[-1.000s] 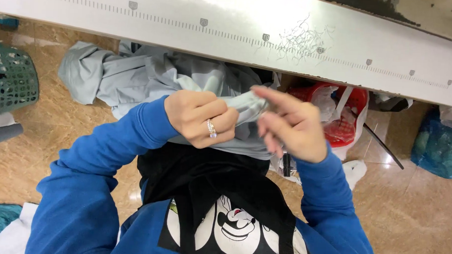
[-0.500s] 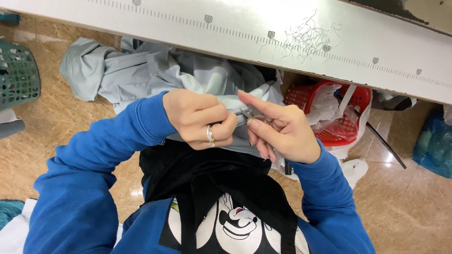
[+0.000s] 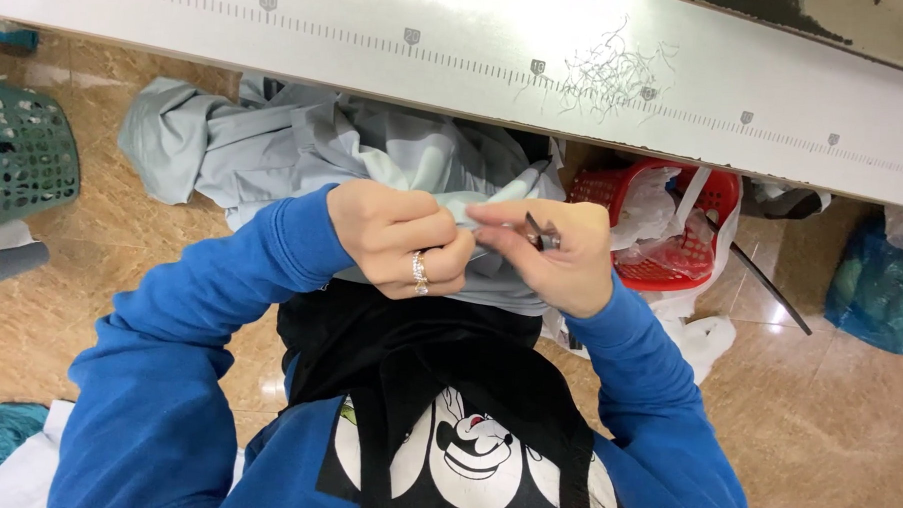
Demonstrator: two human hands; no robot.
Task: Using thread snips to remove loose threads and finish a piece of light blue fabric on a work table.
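Both hands have drawn closer together since the earlier frames, and the right hand's fingers, spread wide a second ago, are now curled in. The left hand [image 3: 402,237], a ring on one finger, pinches a fold of the pale grey-green cloth [image 3: 305,149] between thumb and fingers. The right hand [image 3: 562,253] meets it on the same fold, fingers pressed together around small dark snips [image 3: 538,233]. The cloth lies bunched in the person's lap, just below the edge of the white table [image 3: 459,44], where a tangle of cut threads [image 3: 613,74] rests on the ruled strip.

On the floor to the right stands a red basket [image 3: 709,193] holding crumpled clear plastic bags. A green basket [image 3: 20,149] sits at the far left; its contents cannot be made out. A blue bag [image 3: 880,294] lies at the far right.
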